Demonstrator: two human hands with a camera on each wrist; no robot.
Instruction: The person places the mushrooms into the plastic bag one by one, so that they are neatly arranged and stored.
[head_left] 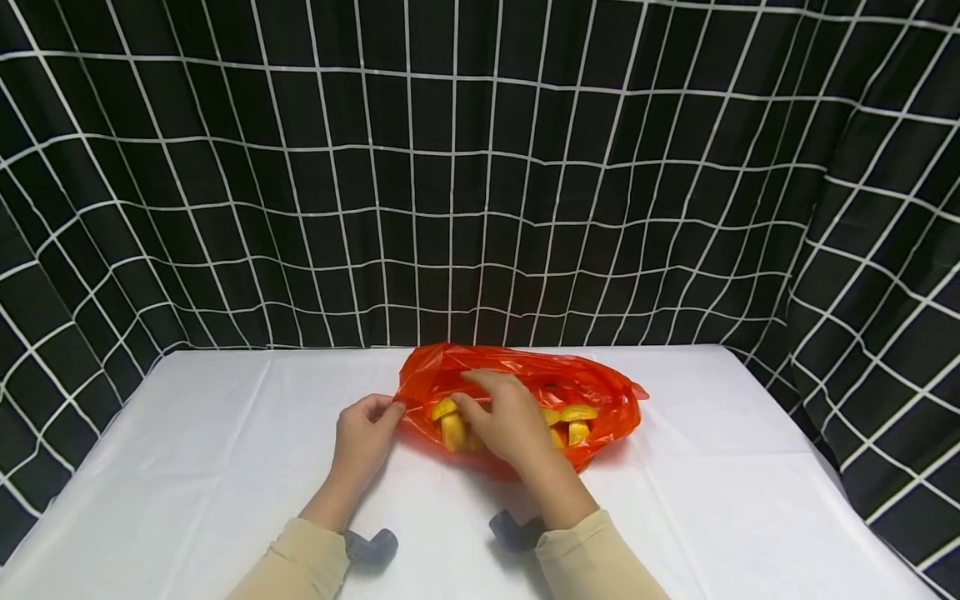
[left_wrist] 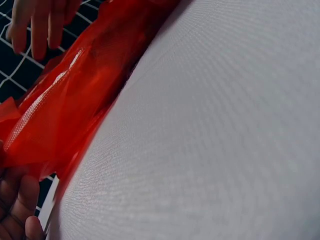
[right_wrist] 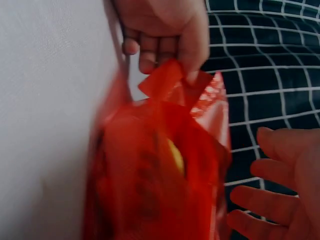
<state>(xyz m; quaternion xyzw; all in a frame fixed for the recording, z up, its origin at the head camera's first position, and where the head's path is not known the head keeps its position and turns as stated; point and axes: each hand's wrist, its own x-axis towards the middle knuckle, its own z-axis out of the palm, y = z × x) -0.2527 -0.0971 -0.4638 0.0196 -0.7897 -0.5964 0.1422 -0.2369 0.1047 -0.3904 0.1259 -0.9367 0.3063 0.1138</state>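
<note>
A red plastic bag [head_left: 517,362] lies on the white table, its mouth spread open. Several yellow, mushroom-shaped pieces [head_left: 578,423] show inside it; in the right wrist view only a sliver of yellow [right_wrist: 176,157] appears through the opening. My left hand [head_left: 365,437] pinches the bag's left edge between thumb and fingers, and the right wrist view shows the same grip on a corner of the plastic. Over the bag's mouth hovers my right hand [head_left: 510,417], its fingers spread and holding nothing visible. It hides part of the contents in the head view.
White cloth covers the table [head_left: 225,467]. Behind and at both sides hangs a black curtain [head_left: 468,183] with a white grid, close to the table's far edge. Dark grey wrist attachments [head_left: 372,547] stick out beneath both beige sleeves [head_left: 300,560].
</note>
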